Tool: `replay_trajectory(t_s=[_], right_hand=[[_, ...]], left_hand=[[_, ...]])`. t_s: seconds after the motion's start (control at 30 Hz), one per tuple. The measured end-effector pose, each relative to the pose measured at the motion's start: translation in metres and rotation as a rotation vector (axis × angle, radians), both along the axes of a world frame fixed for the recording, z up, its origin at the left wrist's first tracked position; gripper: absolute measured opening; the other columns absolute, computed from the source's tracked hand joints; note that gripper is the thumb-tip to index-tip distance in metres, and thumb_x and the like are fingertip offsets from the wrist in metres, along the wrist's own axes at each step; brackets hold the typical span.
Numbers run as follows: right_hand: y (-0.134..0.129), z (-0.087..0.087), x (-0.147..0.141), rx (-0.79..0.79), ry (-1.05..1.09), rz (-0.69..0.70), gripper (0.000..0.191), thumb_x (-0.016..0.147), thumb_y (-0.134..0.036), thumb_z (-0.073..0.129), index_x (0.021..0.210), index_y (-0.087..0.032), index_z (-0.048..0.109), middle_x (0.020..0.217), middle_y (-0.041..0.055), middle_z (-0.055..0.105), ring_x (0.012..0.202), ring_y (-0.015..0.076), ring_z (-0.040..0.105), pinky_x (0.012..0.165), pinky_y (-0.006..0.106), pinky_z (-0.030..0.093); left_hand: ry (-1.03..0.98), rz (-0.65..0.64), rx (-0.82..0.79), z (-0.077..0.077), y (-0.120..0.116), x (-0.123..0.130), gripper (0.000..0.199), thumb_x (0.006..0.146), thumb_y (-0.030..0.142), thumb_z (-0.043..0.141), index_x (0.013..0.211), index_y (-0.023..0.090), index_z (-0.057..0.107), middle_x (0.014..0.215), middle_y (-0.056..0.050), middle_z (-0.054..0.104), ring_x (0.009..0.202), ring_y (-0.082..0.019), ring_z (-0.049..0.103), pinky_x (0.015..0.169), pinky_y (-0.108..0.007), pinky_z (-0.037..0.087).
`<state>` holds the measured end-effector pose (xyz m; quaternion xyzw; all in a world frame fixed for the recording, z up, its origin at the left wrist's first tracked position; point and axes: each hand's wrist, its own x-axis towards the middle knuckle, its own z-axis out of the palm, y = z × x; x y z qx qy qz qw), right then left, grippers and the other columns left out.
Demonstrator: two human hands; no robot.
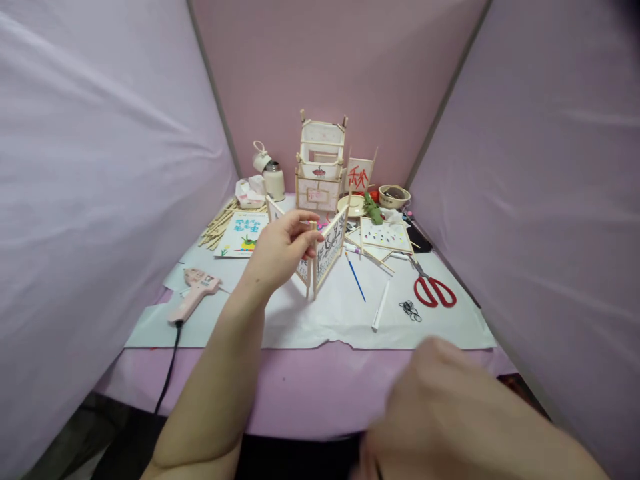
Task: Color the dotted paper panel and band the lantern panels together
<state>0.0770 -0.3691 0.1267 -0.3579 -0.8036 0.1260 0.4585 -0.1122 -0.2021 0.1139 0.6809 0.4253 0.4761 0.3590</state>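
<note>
My left hand [289, 245] pinches the top of two upright wooden sticks where a pair of stick-framed paper panels meet in a V. The right panel [331, 245] carries black brush writing. Most of the left panel [303, 268] is behind my hand and wrist. Both panels stand on the white sheet. Low in front of the table edge, my right hand [430, 407] is smeared by motion, and its fingers are mostly hidden. Whether it holds anything does not show. A blue paintbrush [355, 277] and a white pen [381, 305] lie right of the panels.
A pink glue gun [195, 291] with a black cord lies left. Red-handled scissors [433, 288] and black rubber bands [411, 311] are right. Behind stand a tiered stick structure [317, 183], an open flask [273, 181] and a bowl [394, 197]. Wooden sticks [220, 223] lie back left.
</note>
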Motion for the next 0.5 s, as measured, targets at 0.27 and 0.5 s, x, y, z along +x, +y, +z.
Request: replay_trajectory(t_s=[0.27,0.5], right_hand=[[0.122,0.029,-0.017,0.095,-0.349,-0.259,0.028,0.079,-0.046,0.070,0.086,-0.019,0.066,0.084,0.0034,0.068,0.072,0.0163,0.060,0.066,0.028,0.041],[0.161,0.072,-0.050,0.137,-0.937,-0.305,0.029,0.073,-0.040,0.070,0.089,-0.016,0.066,0.091,0.0090,0.068,0.085,0.0245,0.061,0.070,0.033,0.038]], left_hand=[[-0.097,0.107,0.073,-0.017,-0.008,0.003,0.035,0.081,0.023,0.060,0.115,0.021,0.053,0.083,-0.002,0.067,0.064,-0.013,0.061,0.060,-0.024,0.048],[-0.100,0.073,0.120,-0.028,-0.004,0.002,0.036,0.081,0.014,0.053,0.116,0.023,0.049,0.082,0.000,0.063,0.061,-0.011,0.057,0.059,-0.024,0.046]])
